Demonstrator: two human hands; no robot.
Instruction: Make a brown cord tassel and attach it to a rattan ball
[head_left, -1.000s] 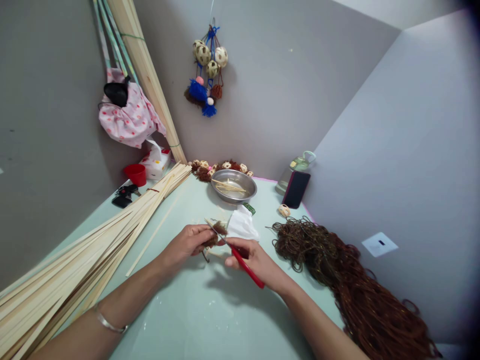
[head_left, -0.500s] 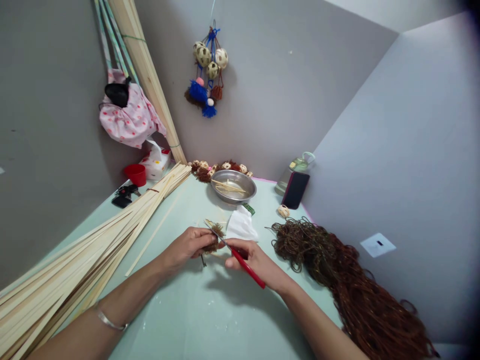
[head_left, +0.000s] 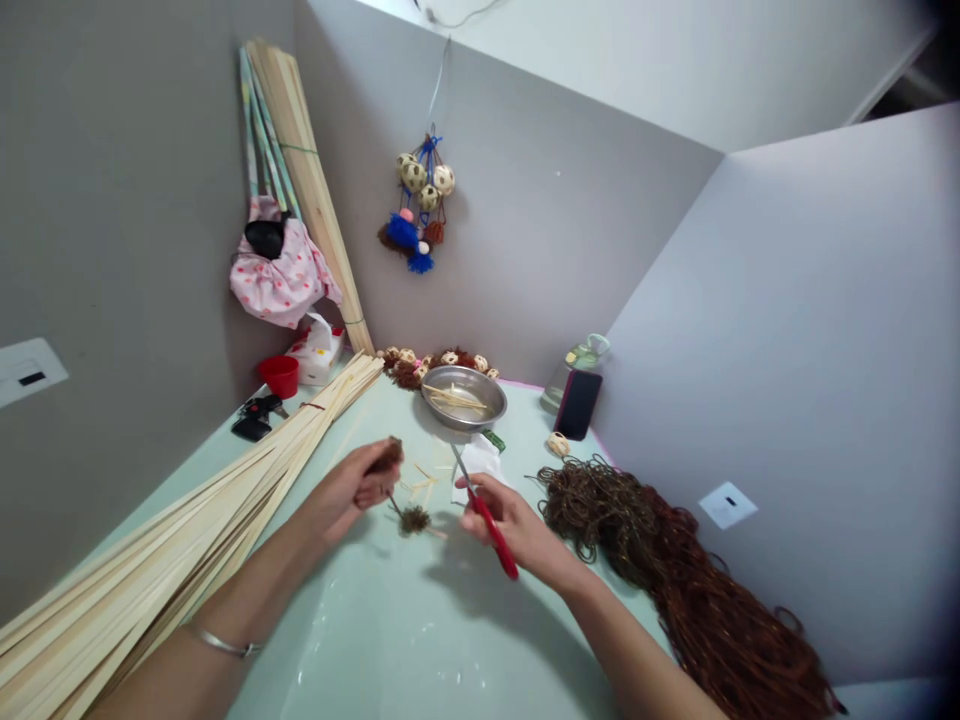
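My left hand [head_left: 360, 488] is closed around a tuft of brown yarn [head_left: 388, 455], its fuzzy end showing above the fingers. Just below that hand lies or hangs a second brown yarn clump [head_left: 414, 519]; a short dark strand runs from the fingers toward it, and whether they are joined I cannot tell. Red-handled scissors [head_left: 491, 535] are in my right hand [head_left: 510, 518], blades pointing up and away, apart from the yarn. Under the scissors' tip is a crumpled white tissue [head_left: 481, 458]. Thin pale strips [head_left: 424, 482] are scattered between the hands.
Long wooden strips [head_left: 225, 500] cover the table's left. A metal bowl [head_left: 480, 418] with strips stands at the back, before woven balls with brown yarn [head_left: 409, 372]. At right are a phone [head_left: 579, 405], a small woven ball [head_left: 558, 444] and a yarn heap [head_left: 675, 570].
The hands have moved apart: my left hand went left with the brown tuft, and the scissors came away from it. A brown clump now shows below the left hand. The view has tilted.
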